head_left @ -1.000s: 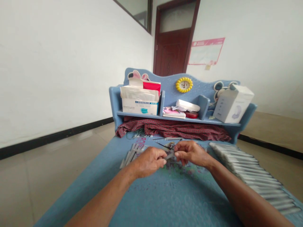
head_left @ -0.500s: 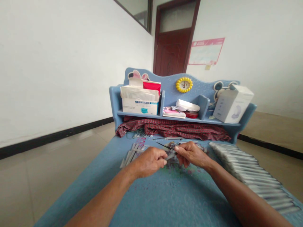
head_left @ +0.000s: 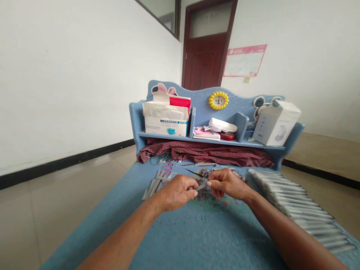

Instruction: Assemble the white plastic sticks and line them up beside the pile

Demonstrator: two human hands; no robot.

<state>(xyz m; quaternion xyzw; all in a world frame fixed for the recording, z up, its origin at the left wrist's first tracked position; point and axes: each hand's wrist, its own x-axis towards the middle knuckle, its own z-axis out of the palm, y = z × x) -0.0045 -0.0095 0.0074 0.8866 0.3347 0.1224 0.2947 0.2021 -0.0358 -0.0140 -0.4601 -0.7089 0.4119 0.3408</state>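
Observation:
My left hand [head_left: 180, 192] is closed around a greyish, translucent strip [head_left: 200, 186] that sticks out to the right of its fingers. At the strip's far end, the thumb and finger of my right hand [head_left: 225, 183] are pinched together. Whatever sits between those fingertips is too small and blurred to name. Just behind both hands lies a loose heap of small mixed pieces [head_left: 204, 173], partly hidden by them, with a thin dark rod [head_left: 192, 171] pointing out to the left. Several pale, flat strips [head_left: 156, 183] lie beside my left hand.
A row of many clear, tube-like packets [head_left: 303, 206] covers the right side of the blue table [head_left: 197, 240]. At the back, a checked cloth [head_left: 208, 152] lies under a shelf holding a mask box [head_left: 165, 126], a red tin [head_left: 227, 136] and a white box [head_left: 277, 123].
My right fingertips have shifted slightly down and left along the strip's end. My left hand has stayed nearly still, keeping its hold on the strip.

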